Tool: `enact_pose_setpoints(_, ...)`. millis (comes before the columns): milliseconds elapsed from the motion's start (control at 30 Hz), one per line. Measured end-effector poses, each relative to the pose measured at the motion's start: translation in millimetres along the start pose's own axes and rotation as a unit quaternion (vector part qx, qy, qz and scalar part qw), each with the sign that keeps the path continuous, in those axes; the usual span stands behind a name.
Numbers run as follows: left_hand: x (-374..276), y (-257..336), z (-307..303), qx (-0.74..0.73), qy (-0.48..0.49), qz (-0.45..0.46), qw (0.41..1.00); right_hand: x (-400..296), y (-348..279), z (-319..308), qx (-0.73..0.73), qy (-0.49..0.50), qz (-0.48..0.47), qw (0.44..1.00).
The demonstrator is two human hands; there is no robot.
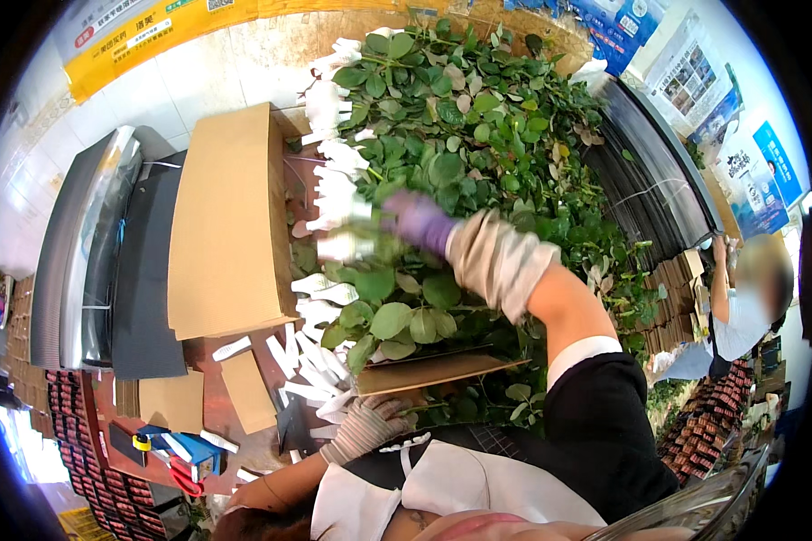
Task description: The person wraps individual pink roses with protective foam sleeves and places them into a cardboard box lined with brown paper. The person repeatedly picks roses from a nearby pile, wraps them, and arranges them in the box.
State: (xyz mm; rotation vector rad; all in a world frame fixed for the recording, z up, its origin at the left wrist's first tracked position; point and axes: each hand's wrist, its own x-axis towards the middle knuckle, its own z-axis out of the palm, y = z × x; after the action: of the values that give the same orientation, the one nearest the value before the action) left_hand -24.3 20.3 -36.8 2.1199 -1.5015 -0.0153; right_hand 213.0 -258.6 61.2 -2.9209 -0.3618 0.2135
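Note:
A large pile of leafy green stems point(474, 135) lies before me, with white sleeves point(342, 159) over the flower heads at its left side. My right hand point(416, 220), in a purple glove with a pale fabric cuff, is over the leaves beside these sleeves. It is blurred, so I cannot tell whether it grips a stem. My left hand point(375, 422), in a striped pale glove, rests low by the near edge of a cardboard sheet point(440, 373). Its fingers are partly hidden, and its hold is unclear. Loose white sleeves point(318, 362) lie scattered on the red table point(206, 358) near it.
A large cardboard piece point(227, 223) stands left of the pile, beside black sheets point(150, 270) and rolled clear film point(105, 257). Red-handled scissors point(186, 477) and a blue box point(199, 450) lie lower left. Stacked dark sheets point(649, 169) border the pile's right; another person point(744, 318) is beyond.

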Motion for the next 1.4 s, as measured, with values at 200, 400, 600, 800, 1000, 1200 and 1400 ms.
enact_pose_setpoints(200,-2.6,-3.3,0.2,0.000,0.011,-0.001,1.000,-4.8,-8.3,8.3,-0.004,-0.172,-0.149,0.974)
enact_pose_setpoints(400,-0.2,3.0,-8.6,-0.089,0.016,-0.067,0.994,62.9,7.8,-85.7,0.198,0.187,0.110,0.956)
enact_pose_setpoints(600,-0.1,-2.4,-5.4,-0.062,0.005,-0.050,0.997,137.5,30.4,-59.7,-0.198,0.180,0.211,0.940)
enact_pose_setpoints(800,-0.1,-5.4,-0.6,-0.051,-0.008,-0.042,0.998,156.3,50.8,-56.3,-0.228,0.174,0.204,0.936)
enact_pose_setpoints(1000,-5.9,-6.2,4.3,0.009,-0.019,-0.042,0.999,72.1,48.7,-83.9,-0.209,0.173,0.047,0.961)
enact_pose_setpoints(1200,-8.9,-3.4,-23.2,-0.001,0.036,-0.037,0.999,-60.4,94.7,-203.5,0.125,0.604,0.168,0.769)
enact_pose_setpoints(1400,-6.3,14.4,-95.3,-0.085,0.092,-0.037,0.991,-156.2,157.1,-244.4,0.211,0.695,0.143,0.672)
